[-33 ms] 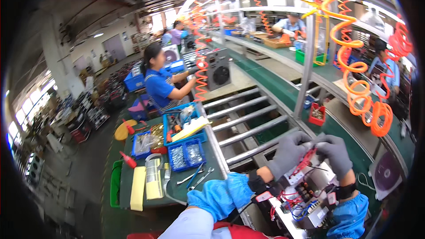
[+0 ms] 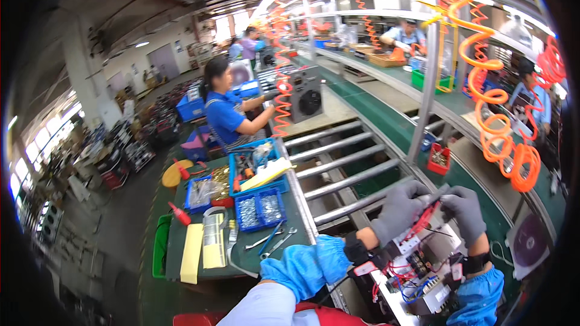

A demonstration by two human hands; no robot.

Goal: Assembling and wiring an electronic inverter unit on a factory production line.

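Both my hands wear grey gloves and meet above an opened electrical unit [image 2: 423, 265] at the lower right. My left hand [image 2: 396, 211] is closed around a bundle of red wires [image 2: 425, 220]. Opposite it, my right hand [image 2: 464, 212] has its fingers curled in a pinch at the upper end of that bundle; the exact grip is hidden by the gloves. Beneath them the unit shows a white terminal block, a metal transformer [image 2: 432, 296], and blue, red and black wiring.
Metal rollers [image 2: 344, 184] run beyond the unit. The left green-topped table bears blue bins of screws [image 2: 260, 210], wrenches [image 2: 279, 242] and yellow pads [image 2: 192, 253]. Orange coiled hoses [image 2: 498, 121] hang at right beside a metal post [image 2: 423, 90]. A co-worker [image 2: 226, 105] stands at a speaker-like cabinet [image 2: 307, 93].
The whole view has shifted slightly, so the surroundings sit a little further right. My hands stay at the red wires, with their fingers moved a little.
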